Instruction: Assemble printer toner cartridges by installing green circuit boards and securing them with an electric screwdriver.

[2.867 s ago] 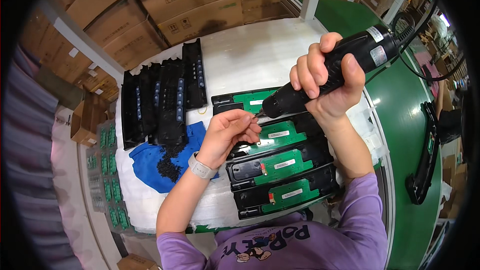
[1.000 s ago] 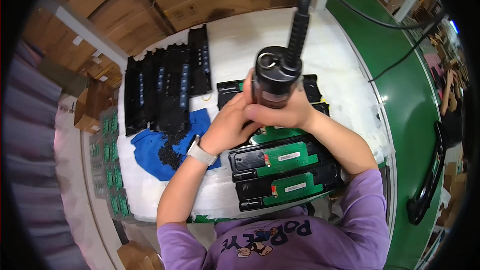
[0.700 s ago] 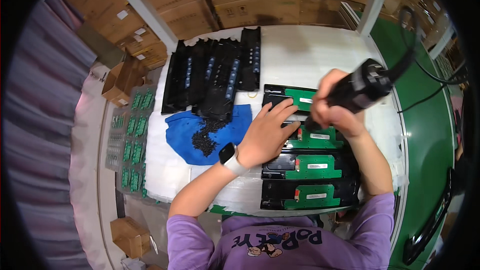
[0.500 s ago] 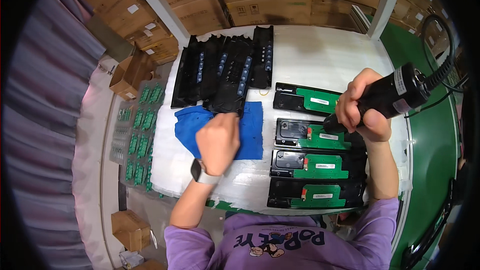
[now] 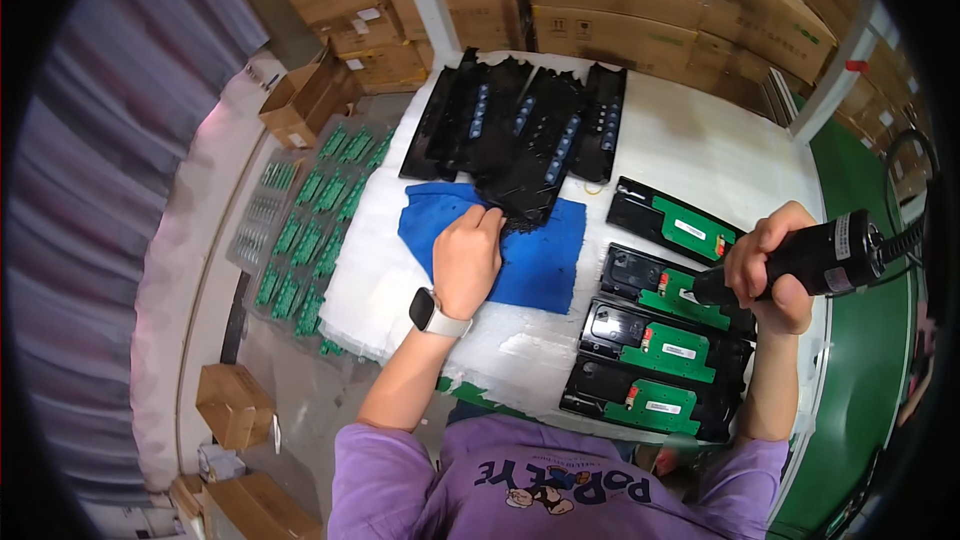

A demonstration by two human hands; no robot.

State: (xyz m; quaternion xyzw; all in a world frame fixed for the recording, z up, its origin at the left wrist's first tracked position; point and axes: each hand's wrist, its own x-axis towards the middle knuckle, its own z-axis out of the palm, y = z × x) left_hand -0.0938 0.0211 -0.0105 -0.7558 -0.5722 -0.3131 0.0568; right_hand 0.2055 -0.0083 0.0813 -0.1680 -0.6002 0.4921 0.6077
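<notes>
My left hand (image 5: 466, 258) rests over a blue cloth (image 5: 545, 280), its fingers pinched together; whatever they hold, if anything, is too small to make out. Small dark pieces (image 5: 522, 226) lie on the cloth beside those fingertips, close to the end of a black plastic panel (image 5: 530, 180). In my right hand (image 5: 768, 265) is a black corded electric screwdriver (image 5: 825, 255), gripped round its body. Its tip points left, over the green circuit board (image 5: 680, 302) in the second panel of a column at the right. Another green board (image 5: 690, 227) sits in the panel beyond.
Several black panels with blue button rows (image 5: 478, 110) lie overlapped at the table's back left. Two more board-fitted panels (image 5: 660, 407) are nearer me. Trays of green boards (image 5: 310, 225) stand left of the white-covered table (image 5: 690, 120). Cartons (image 5: 620, 35) are stacked behind.
My view has shifted, so the table sits farther right and tilted. My left hand has drawn slightly back from the black panel's end, uncovering the small dark pieces. The screwdriver stays over the boards.
</notes>
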